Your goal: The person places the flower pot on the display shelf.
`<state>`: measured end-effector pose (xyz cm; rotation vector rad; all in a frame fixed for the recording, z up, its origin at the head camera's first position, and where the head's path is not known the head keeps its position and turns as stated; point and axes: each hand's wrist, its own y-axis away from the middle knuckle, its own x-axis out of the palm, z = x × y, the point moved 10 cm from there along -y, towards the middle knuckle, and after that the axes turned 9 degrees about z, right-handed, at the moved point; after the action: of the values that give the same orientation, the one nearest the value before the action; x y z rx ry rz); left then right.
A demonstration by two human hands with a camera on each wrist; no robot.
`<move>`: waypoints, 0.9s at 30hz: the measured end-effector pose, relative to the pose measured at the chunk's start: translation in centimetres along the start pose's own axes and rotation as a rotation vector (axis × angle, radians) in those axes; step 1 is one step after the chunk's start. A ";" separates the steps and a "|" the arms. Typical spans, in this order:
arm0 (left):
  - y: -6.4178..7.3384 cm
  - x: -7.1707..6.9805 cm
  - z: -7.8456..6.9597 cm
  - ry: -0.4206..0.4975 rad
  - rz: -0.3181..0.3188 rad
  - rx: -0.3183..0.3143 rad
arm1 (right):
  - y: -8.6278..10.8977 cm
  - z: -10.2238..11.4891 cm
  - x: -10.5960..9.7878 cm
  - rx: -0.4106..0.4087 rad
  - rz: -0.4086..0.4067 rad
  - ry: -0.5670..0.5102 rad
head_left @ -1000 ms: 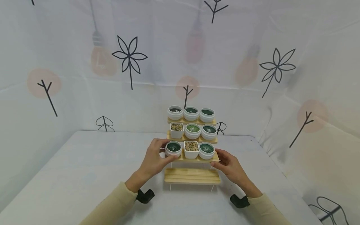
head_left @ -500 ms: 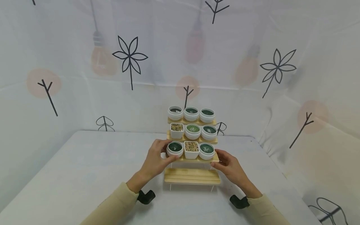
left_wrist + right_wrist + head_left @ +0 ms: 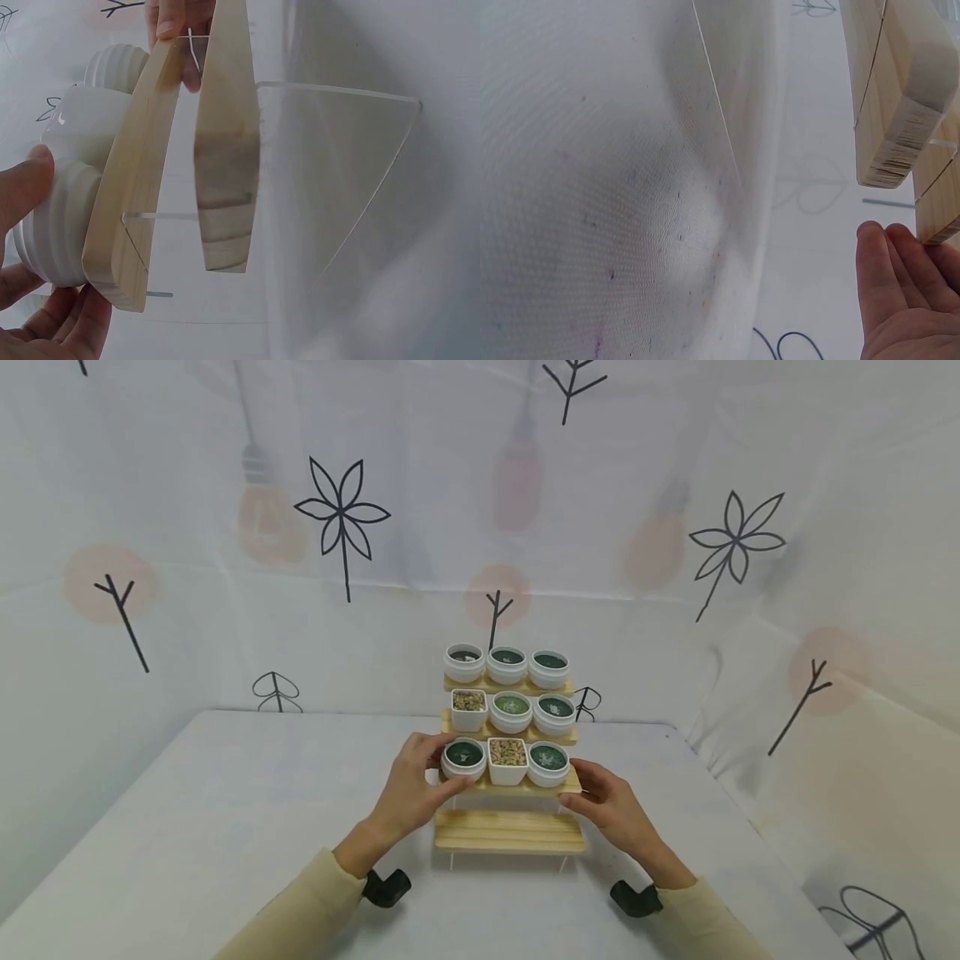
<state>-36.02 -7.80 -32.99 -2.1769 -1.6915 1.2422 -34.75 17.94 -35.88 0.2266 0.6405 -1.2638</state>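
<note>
A stepped wooden stand on thin clear supports holds small white pots. My left hand (image 3: 408, 789) holds the round white pot (image 3: 463, 760) at the left end of the third step, thumb in front, other fingers behind. Dark green shows inside that pot. In the left wrist view the thumb (image 3: 26, 187) lies against the pot's side, with fingers near the step's end. My right hand (image 3: 617, 808) pinches the right end of the same wooden step (image 3: 572, 781), beside another green-filled pot (image 3: 548, 763). Between these two pots stands a square pot of beige bits (image 3: 507, 762).
Two higher steps carry more pots, including a square one (image 3: 468, 710) and a light green one (image 3: 511, 712). The lowest wooden step (image 3: 510, 832) is bare. Black wrist mounts (image 3: 387, 888) hang beside both sleeves. A patterned white cloth (image 3: 420, 527) rises behind the white table (image 3: 225, 827).
The left pot on the third step has slid slightly right, closer to the square pot, with my left hand on it. My right hand stays at the step's end. The head view shifts slightly.
</note>
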 end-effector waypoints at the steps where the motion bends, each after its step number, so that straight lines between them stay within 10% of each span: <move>1: 0.0 0.0 0.0 -0.002 0.000 -0.003 | 0.0 0.0 0.0 0.001 0.001 0.002; 27: 1.5 -1.4 0.5 -0.082 0.028 -0.038 | 0.0 -1.2 -0.2 0.038 0.026 0.008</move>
<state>-35.27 -9.71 -33.42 -2.2069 -1.7347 1.3348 -35.18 18.64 -36.71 0.2708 0.6185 -1.2515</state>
